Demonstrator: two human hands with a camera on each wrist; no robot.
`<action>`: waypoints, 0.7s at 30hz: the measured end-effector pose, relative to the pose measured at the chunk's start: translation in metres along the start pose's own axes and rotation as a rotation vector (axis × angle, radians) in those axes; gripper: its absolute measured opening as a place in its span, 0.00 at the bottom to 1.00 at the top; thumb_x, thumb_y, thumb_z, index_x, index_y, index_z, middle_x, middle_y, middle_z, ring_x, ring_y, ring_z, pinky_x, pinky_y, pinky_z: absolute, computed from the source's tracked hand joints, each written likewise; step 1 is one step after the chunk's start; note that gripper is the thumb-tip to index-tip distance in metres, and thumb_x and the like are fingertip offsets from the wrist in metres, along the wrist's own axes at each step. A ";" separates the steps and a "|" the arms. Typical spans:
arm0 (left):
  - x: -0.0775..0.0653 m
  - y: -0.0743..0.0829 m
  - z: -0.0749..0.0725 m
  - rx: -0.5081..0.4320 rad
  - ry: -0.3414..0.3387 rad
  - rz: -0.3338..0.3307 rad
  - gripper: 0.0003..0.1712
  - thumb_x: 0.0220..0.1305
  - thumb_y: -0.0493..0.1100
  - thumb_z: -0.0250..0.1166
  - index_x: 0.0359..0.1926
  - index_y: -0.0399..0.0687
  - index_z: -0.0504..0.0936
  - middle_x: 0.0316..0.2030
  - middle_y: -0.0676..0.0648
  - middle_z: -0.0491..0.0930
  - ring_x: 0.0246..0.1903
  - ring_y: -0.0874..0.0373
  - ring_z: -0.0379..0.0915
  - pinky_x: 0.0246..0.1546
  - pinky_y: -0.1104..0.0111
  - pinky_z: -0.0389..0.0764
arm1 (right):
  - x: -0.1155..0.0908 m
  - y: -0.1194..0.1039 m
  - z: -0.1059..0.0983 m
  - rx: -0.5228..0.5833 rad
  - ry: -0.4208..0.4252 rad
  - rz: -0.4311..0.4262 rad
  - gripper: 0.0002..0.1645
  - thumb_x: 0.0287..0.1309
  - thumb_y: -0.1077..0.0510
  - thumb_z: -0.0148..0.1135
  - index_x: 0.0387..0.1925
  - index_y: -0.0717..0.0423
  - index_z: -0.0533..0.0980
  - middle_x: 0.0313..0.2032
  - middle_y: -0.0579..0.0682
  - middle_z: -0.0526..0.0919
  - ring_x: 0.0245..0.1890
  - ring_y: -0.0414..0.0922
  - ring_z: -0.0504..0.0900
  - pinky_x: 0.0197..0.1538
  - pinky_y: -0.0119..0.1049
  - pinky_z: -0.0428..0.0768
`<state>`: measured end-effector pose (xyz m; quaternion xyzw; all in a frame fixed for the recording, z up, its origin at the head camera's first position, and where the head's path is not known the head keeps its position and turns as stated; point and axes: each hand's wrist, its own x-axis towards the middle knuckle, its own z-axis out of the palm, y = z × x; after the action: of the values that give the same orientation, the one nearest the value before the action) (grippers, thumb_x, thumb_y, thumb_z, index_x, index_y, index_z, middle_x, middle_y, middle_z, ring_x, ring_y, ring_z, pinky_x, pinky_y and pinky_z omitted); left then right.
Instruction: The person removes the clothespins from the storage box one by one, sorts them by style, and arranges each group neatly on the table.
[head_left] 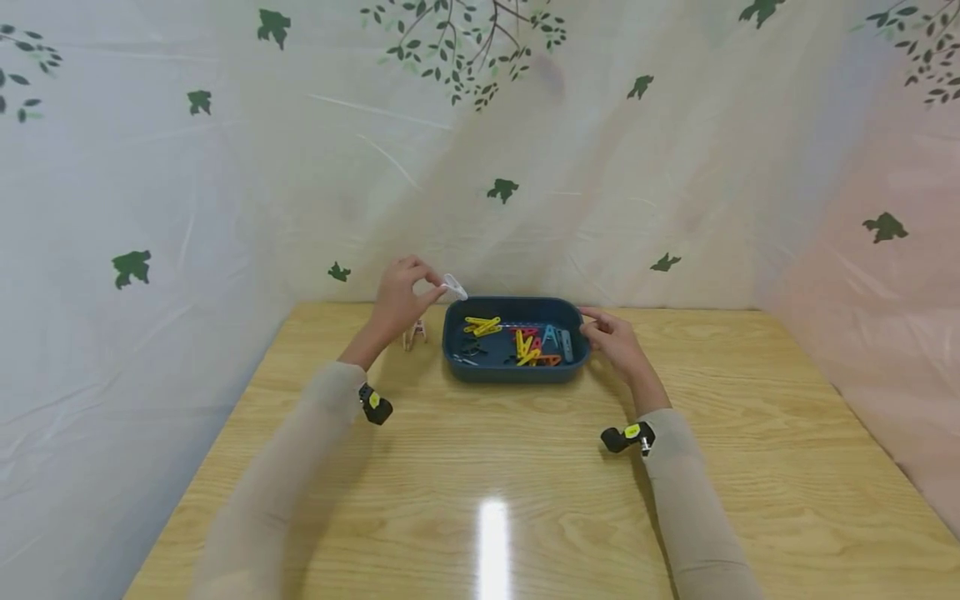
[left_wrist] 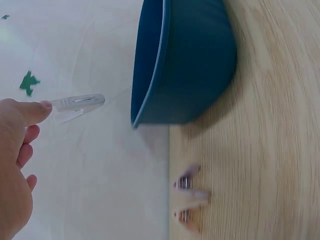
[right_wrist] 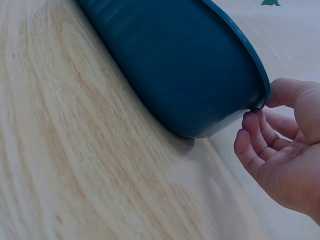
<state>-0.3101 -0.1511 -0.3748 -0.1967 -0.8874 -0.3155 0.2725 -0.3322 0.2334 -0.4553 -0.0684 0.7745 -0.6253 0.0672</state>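
My left hand [head_left: 405, 292] pinches a whitish clear clothespin [head_left: 454, 287] between thumb and fingers, above the left end of a dark blue tub [head_left: 513, 374]. In the left wrist view, the clothespin [left_wrist: 80, 102] points toward the tub's rim and is apart from it. At the tub's right end, my right hand [head_left: 615, 340] grips the rim, thumb at the edge and fingers curled beneath it, as the right wrist view shows. Inside the tub lie yellow clothespins [head_left: 483, 326], blue ones [head_left: 567, 346], and several red, orange and dark ones.
Two small clothespins, one pale purple [left_wrist: 187, 184] and one orange-brown [left_wrist: 186, 216], stand on the wooden table [head_left: 450, 450] left of the tub. Close behind the tub hangs a pale curtain [head_left: 465, 225] with printed leaves.
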 end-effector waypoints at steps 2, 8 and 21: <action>-0.003 -0.006 -0.008 0.001 0.027 -0.012 0.07 0.60 0.38 0.74 0.33 0.38 0.86 0.39 0.40 0.82 0.47 0.42 0.73 0.54 0.51 0.71 | -0.002 -0.005 0.000 0.010 -0.009 0.012 0.29 0.71 0.62 0.55 0.71 0.61 0.68 0.34 0.41 0.78 0.33 0.35 0.76 0.39 0.28 0.81; -0.014 -0.028 -0.028 0.013 0.087 -0.113 0.08 0.62 0.39 0.73 0.35 0.37 0.86 0.42 0.38 0.82 0.50 0.39 0.71 0.59 0.45 0.68 | -0.013 -0.024 0.003 -0.013 -0.024 0.021 0.30 0.71 0.63 0.55 0.71 0.65 0.67 0.35 0.45 0.78 0.34 0.36 0.77 0.40 0.29 0.81; -0.051 -0.073 -0.040 0.094 0.137 -0.208 0.09 0.62 0.37 0.72 0.36 0.33 0.84 0.40 0.33 0.82 0.44 0.36 0.71 0.56 0.44 0.68 | -0.015 -0.025 0.005 -0.009 -0.023 0.016 0.29 0.71 0.63 0.56 0.71 0.64 0.67 0.35 0.45 0.77 0.30 0.35 0.73 0.40 0.31 0.80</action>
<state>-0.2945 -0.2399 -0.4126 -0.0685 -0.8962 -0.3127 0.3070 -0.3163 0.2263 -0.4312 -0.0696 0.7771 -0.6202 0.0807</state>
